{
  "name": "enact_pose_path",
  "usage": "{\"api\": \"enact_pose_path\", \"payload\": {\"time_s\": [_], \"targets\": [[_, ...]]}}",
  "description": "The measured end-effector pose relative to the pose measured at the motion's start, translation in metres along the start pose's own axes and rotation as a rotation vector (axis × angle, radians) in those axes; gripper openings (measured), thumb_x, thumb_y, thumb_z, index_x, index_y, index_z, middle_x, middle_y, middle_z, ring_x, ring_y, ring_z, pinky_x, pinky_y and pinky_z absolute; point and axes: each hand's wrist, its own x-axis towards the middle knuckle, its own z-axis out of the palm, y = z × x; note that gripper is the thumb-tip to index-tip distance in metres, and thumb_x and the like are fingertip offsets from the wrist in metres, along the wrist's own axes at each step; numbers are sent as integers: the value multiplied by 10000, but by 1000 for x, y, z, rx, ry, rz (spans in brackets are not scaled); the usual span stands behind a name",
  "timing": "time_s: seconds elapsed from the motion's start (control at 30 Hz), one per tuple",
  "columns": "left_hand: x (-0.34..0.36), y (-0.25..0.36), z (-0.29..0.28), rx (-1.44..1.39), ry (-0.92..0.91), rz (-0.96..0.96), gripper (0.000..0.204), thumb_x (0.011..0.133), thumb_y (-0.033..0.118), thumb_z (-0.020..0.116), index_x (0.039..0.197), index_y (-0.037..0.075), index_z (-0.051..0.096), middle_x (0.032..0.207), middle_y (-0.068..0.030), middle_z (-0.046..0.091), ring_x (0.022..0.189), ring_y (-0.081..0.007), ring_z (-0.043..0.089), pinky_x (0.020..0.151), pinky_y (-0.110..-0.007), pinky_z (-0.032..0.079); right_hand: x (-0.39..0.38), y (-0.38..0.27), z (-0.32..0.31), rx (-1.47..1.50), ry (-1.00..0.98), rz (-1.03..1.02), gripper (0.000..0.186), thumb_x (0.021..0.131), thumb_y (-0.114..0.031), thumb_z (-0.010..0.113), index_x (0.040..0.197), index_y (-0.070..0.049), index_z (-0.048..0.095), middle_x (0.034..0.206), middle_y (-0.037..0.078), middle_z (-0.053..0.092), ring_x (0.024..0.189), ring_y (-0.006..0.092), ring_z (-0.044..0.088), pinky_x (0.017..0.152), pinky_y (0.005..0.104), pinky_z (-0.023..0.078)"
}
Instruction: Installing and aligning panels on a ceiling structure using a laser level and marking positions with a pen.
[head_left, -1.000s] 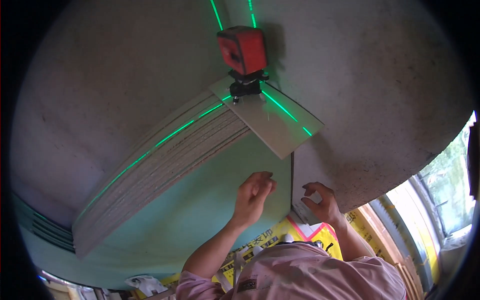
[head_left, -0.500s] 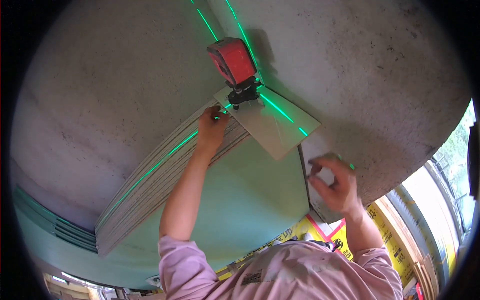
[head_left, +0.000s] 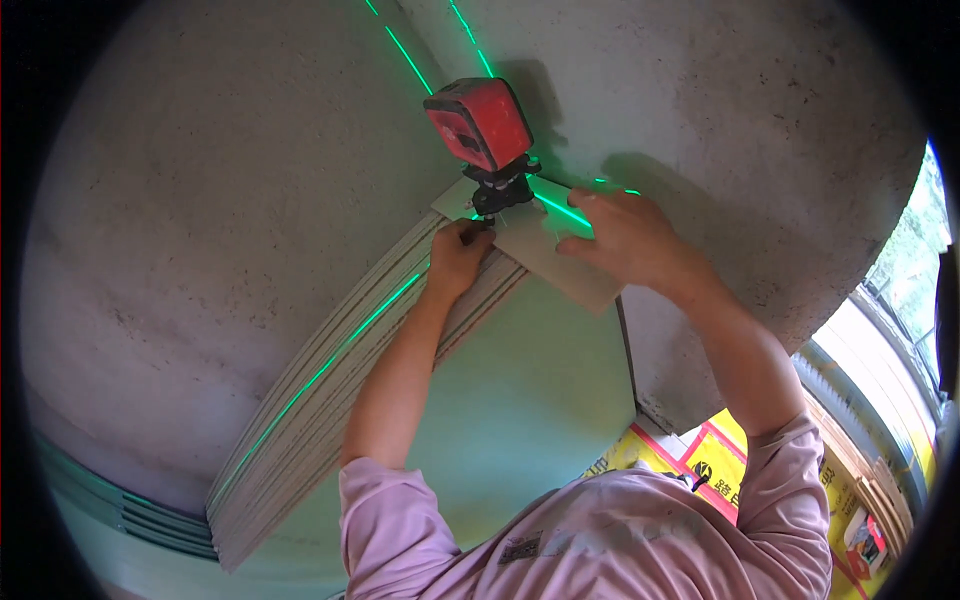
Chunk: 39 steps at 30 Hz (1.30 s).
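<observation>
A red, box-shaped laser level (head_left: pixel 485 125) stands on a small black base (head_left: pixel 502 188) with short feet. Under it is a loose offcut of board (head_left: pixel 560 268), laid over the top edges of a leaning stack of plasterboard sheets (head_left: pixel 345 370). At the near left foot of the base, my left hand (head_left: pixel 460 260) is closed, thumb and fingers pinching that foot. My right hand (head_left: pixel 632 240) is over the right part of the offcut, thumb and fingers apart and holding nothing. Green laser lines run across the offcut, the sheet edges and the walls.
Bare concrete walls (head_left: pixel 230 200) meet in a corner behind the level. The front sheet's green face (head_left: pixel 530 400) slopes toward me. More green sheets (head_left: pixel 150 515) lie at the lower left. Yellow printed sheeting (head_left: pixel 725 455) and wooden strips (head_left: pixel 880 480) are at the lower right.
My right hand has moved up and left from beside the offcut to above it. My left hand has come to the foot of the base. The view has shifted slightly.
</observation>
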Motion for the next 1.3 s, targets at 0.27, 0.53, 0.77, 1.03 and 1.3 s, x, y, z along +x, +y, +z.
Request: {"api": "enact_pose_path", "payload": {"time_s": [0.27,0.53,0.77,1.03,1.3], "targets": [[1,4,7,32,56,32,225,819,166,692,935,-24,713,802,-203,688,704,-300,662,695,-377,505,37,3,-8,-12,26,25,508,817,-394,696,1100,17,603,1018,241,650,991,408,617,856,477,489],[1,0,6,30,71,-5,232,827,181,685,954,-9,724,848,-212,697,763,-330,682,729,-394,518,51,-6,-39,246,188,95,775,820,-441,723,1386,-1,429,1223,200,587,1073,301,594,900,404,485],[0,10,5,17,56,-47,234,824,174,679,964,-8,724,812,-192,698,722,-315,675,705,-392,509,72,-11,-38,233,236,31,875,827,-467,720,1465,-12,329,1321,228,522,1171,298,553,972,404,456],[3,5,6,-5,13,-84,241,820,165,680,955,-31,719,804,-193,703,711,-301,679,696,-384,508,98,-22,-32,430,160,-105,989,804,-482,739,1494,16,236,1438,273,420,1317,349,450,1062,400,384],[3,0,6,27,37,-16,252,820,171,684,962,-35,715,858,-210,704,761,-318,683,737,-386,513,32,-10,-22,470,326,4,877,834,-438,719,1491,-55,282,1372,255,487,1276,352,489,1045,404,398]]}}
